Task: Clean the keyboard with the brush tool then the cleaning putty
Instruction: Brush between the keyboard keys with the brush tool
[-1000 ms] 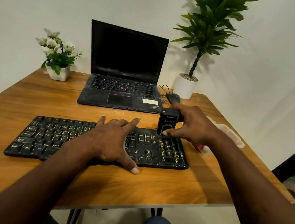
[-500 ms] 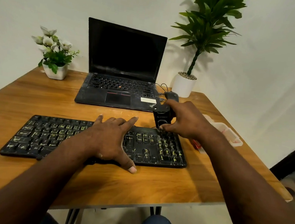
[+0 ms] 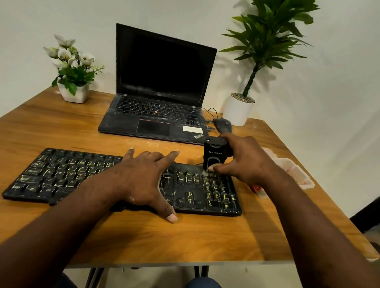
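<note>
Since the earlier frames, the right hand [image 3: 243, 161] had shifted the brush tool [image 3: 215, 154] only slightly along the far rows of the number pad. The left hand [image 3: 140, 180] had kept its place.

The right hand gripped the brush tool, fingers over its top and thumb low on its front face. The tool was a black, boxy block held upright, its lower end touching the keys at the far edge of the keyboard [image 3: 55, 175], right of centre. The left hand lay flat on the middle of the keyboard, fingers straight and spread, holding nothing, its thumb tip on the surface [image 3: 199, 241] just in front of the near edge.

The keyboard was a long, black, full-size slab, its keycaps streaked with pale yellowish grime. The surface was glossy orange-brown wood grain.

Just beside the right wrist stood a clear plastic tub [image 3: 296, 174]; its pinkish contents were too blurred to name. Behind the keyboard sat an open black laptop [image 3: 162, 84], dusty and with a dark screen, and a black corded mouse [image 3: 223, 125] was at its right. A white pot of white flowers [image 3: 74, 74] and a tall leafy plant [image 3: 262, 46] in a white pot flanked the laptop.
</note>
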Demonstrator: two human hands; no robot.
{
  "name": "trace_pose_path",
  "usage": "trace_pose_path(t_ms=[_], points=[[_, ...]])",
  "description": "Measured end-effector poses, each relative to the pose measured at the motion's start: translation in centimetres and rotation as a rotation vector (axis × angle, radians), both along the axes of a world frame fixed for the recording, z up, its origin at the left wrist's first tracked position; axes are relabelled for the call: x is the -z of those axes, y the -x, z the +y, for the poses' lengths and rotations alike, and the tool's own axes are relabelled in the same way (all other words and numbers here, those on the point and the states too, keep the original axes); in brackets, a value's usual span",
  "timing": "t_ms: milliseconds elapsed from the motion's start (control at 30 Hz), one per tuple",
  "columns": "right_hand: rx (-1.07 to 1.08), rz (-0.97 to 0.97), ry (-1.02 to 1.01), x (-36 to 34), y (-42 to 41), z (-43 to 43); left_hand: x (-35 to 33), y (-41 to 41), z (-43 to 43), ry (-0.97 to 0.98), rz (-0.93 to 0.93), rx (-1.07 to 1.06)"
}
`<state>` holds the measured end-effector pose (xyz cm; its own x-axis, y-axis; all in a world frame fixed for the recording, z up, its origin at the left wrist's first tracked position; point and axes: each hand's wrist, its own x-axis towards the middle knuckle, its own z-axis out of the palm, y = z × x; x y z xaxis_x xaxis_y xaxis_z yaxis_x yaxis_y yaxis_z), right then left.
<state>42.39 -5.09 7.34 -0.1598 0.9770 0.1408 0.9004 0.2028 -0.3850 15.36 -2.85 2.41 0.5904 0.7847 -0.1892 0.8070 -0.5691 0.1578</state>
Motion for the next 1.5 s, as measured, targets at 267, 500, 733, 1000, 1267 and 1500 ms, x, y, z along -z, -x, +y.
trace_pose_path(t_ms=[267, 500, 733, 1000, 1267, 1500], points=[[-0.115, -0.048, 0.007, 0.0, 0.1, -0.3, 0.0, 0.0, 0.0, 0.000, 0.011, 0.002], [-0.078, -0.068, 0.007, -1.2, -1.2, -1.1, 0.0, -0.1, 0.0, 0.008, 0.002, -0.002], [-0.054, -0.120, 0.018, -0.1, -0.9, -1.7, -0.1, 0.0, 0.0, 0.007, 0.013, -0.003], [-0.073, -0.070, -0.040, 0.5, 0.4, -2.2, -0.2, 0.0, -0.1, 0.011, 0.021, -0.005], [0.005, -0.215, 0.010, -1.0, -2.5, -2.7, -0.2, 0.1, -0.2, 0.012, 0.019, -0.002], [-0.038, -0.068, -0.002, 0.5, -1.1, -2.2, -0.1, 0.1, 0.0, 0.013, 0.012, 0.002]])
